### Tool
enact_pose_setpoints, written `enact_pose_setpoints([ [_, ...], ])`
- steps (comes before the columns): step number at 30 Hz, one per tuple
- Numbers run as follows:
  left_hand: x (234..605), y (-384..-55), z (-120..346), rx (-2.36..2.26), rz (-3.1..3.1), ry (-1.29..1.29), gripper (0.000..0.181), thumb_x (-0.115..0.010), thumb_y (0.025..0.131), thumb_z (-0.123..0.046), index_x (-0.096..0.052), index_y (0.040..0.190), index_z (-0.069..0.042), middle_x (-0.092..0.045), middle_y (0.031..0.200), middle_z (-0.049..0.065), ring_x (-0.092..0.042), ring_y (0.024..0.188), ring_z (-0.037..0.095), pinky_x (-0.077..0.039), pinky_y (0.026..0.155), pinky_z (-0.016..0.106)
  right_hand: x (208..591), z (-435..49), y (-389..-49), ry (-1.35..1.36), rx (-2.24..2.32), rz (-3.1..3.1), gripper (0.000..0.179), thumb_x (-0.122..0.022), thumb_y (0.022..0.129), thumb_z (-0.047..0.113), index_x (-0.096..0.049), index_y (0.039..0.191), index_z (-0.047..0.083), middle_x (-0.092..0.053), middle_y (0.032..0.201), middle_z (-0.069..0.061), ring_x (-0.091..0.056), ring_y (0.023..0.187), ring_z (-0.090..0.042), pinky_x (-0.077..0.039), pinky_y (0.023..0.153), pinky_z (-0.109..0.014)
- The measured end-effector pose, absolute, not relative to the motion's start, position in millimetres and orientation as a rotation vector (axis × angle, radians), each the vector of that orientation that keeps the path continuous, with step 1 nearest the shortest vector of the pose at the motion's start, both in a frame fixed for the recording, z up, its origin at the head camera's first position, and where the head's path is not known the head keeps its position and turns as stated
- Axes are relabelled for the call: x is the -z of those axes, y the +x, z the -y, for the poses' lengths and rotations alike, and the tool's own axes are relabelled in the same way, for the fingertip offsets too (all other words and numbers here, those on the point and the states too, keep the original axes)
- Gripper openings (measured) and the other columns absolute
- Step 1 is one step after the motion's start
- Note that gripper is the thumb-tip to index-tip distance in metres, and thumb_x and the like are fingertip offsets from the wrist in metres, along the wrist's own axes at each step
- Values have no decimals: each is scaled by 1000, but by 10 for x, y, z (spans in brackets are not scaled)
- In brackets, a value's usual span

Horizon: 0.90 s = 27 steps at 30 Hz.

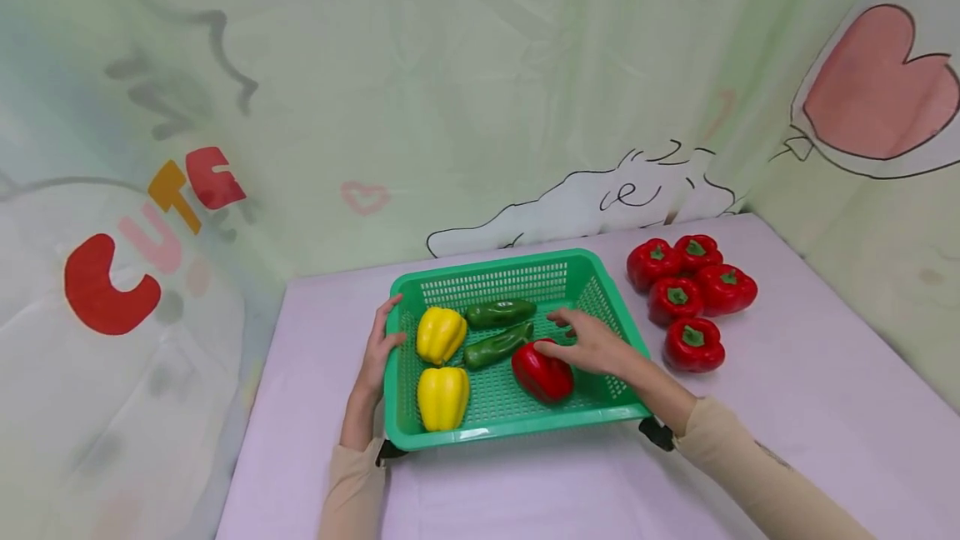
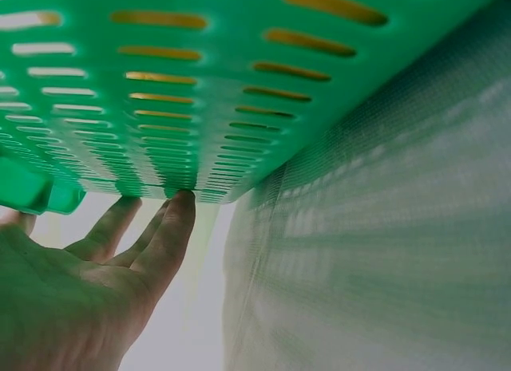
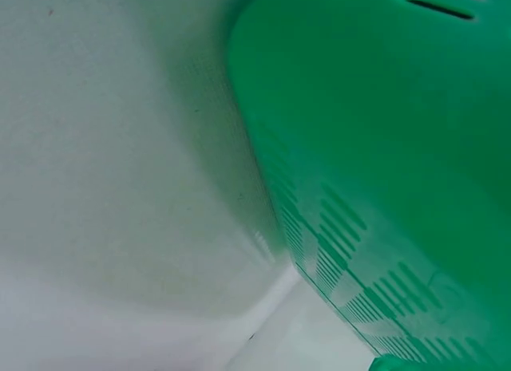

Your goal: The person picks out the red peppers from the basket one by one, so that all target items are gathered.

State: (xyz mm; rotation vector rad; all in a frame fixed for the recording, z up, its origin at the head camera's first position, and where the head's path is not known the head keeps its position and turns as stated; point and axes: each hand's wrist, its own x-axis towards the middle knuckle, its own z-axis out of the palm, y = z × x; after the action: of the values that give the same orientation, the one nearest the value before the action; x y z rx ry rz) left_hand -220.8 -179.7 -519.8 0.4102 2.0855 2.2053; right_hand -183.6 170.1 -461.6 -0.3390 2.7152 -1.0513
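A green plastic basket (image 1: 517, 423) holds two yellow bell peppers (image 1: 442, 398), two long green peppers (image 1: 498, 346) and one red bell pepper (image 1: 542, 373). My left hand (image 1: 375, 361) holds the basket's left rim, with thumb and forefinger over the edge. From below, the left wrist view shows the other fingers (image 2: 164, 239) against the slotted outer wall. Reaching in over the right side, my right hand (image 1: 592, 344) has its fingers spread, the thumb at the top of the red pepper. Only the basket's outside (image 3: 359, 148) shows in the right wrist view; the right hand is hidden there.
Several more red bell peppers (image 1: 677, 297) stand in a cluster on the table right of the basket. A pale lilac cloth (image 1: 540, 490) covers the table. Printed curtains (image 1: 480, 107) hang at its back and sides.
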Motion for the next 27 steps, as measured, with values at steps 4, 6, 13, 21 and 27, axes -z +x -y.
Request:
enact_pose_setpoints([
  [4,5211,-2204,1791,-2194,-2079,417,61,-38,95,-5,-24,154,-12,-25,157,18,-37,131,37,-45,95,34,4627,-1713,-1818,-338,1018,-2717,71,-69,87,45,-51,135,-4,-58,126,-25,-58,109,-40,-55,80,-47],
  [6,5208,-2196,1793,-2188,-2092,412,62,-38,94,-5,-25,153,-12,-25,157,17,-38,130,37,-46,95,35,4622,-1711,-1815,-357,998,-2711,71,-69,87,45,-51,134,-5,-60,123,-24,-58,107,-39,-55,79,-46],
  [13,5196,-2202,1812,-2189,-2099,418,63,-39,94,-6,-24,154,-11,-23,158,18,-35,134,37,-38,102,49,4594,-1690,-1825,-371,982,-2626,71,-69,86,46,-52,134,-4,-63,117,-19,-60,103,-33,-55,77,-41],
  [21,5204,-2209,1800,-2190,-2103,415,62,-40,94,-6,-25,154,-11,-24,158,17,-35,134,38,-38,103,50,4619,-1709,-1830,-402,1005,-2534,69,-71,84,47,-54,131,-1,-62,116,-15,-59,100,-28,-56,73,-37],
  [27,5190,-2211,1791,-2186,-2112,406,62,-40,93,-5,-26,153,-12,-23,158,17,-35,135,38,-37,103,53,4631,-1722,-1836,-444,1004,-2487,75,-71,84,47,-49,137,-1,-58,126,-17,-56,108,-30,-56,78,-40],
])
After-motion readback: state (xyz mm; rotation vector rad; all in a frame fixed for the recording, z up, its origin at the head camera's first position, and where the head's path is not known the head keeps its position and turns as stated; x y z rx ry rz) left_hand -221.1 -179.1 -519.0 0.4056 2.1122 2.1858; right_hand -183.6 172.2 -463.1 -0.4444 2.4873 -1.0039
